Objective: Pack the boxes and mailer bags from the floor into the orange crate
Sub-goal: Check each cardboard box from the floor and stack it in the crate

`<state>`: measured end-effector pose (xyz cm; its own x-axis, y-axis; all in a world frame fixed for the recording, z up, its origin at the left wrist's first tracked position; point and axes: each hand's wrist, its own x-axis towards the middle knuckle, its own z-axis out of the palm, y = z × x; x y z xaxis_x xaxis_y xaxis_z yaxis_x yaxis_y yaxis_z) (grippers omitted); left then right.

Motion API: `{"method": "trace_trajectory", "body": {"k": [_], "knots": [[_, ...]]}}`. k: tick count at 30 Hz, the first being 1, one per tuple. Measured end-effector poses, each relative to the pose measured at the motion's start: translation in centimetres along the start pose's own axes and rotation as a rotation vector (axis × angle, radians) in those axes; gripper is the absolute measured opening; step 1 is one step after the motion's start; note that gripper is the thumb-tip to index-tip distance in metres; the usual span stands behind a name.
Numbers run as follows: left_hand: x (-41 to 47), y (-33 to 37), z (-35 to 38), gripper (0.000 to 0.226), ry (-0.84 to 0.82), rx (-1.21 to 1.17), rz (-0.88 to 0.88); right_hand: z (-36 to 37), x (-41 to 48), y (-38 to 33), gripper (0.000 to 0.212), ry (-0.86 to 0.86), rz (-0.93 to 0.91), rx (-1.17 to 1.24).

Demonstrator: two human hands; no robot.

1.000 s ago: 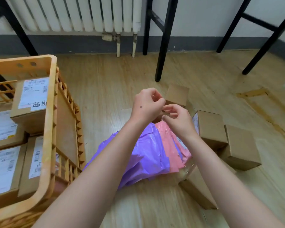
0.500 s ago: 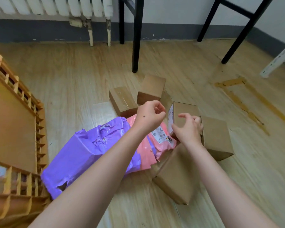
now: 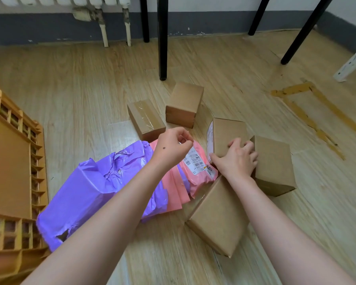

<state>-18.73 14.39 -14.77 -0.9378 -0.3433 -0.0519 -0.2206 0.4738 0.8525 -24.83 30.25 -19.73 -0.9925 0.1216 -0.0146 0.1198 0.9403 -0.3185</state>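
Note:
Several brown cardboard boxes lie on the wood floor beside a purple mailer bag (image 3: pixel 95 190) and a pink mailer bag (image 3: pixel 197 173). My right hand (image 3: pixel 237 159) clasps the near end of a labelled box (image 3: pixel 227 132), thumb on its label side and fingers wedged between it and another box (image 3: pixel 273 163). My left hand (image 3: pixel 174 147) hovers above the pink bag with fingers curled, holding nothing. A taped box (image 3: pixel 145 118) and a plain box (image 3: pixel 185 103) sit farther back. A long box (image 3: pixel 218 219) lies under my right forearm. The orange crate (image 3: pixel 10 177) shows only its side wall at the left edge.
Black table legs (image 3: pixel 162 38) stand just behind the boxes, with more legs at the upper right. A radiator with white pipes (image 3: pixel 103 19) runs along the grey skirting. Yellow tape marks (image 3: pixel 308 112) cross the floor at right.
My view has swung right, so the crate's inside has left the frame. My right hand moved from beside my left hand onto the labelled box and closed around its end.

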Motion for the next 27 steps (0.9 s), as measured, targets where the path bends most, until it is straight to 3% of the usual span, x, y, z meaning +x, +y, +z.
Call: {"method": "trace_trajectory", "body": {"k": [8,13,15,19,24,27], "knots": [[0.3,-0.6,-0.7,0.014,-0.003,-0.047,-0.037,-0.2,-0.4,-0.8,0.05,0.148,-0.049,0.076],[0.4,-0.2,-2.5,0.014,0.028,-0.113,-0.08,-2.0,-1.0,-3.9,0.055,0.243,-0.187,0.273],[0.3,0.2,-3.7,0.011,0.056,-0.132,-0.097,-2.9,-1.3,-5.9,0.055,0.204,-0.211,0.429],[0.1,0.7,-7.2,0.028,0.133,-0.234,-0.135,-5.0,-2.5,-9.9,0.051,0.111,-0.273,0.714],[-0.2,1.3,-12.1,0.041,0.253,-0.313,-0.118,-6.5,-5.6,-14.9,0.056,-0.036,-0.255,0.914],[-0.7,1.5,-15.1,0.036,0.326,-0.383,-0.125,-7.5,-7.8,-17.6,0.061,-0.095,-0.251,0.995]]}}
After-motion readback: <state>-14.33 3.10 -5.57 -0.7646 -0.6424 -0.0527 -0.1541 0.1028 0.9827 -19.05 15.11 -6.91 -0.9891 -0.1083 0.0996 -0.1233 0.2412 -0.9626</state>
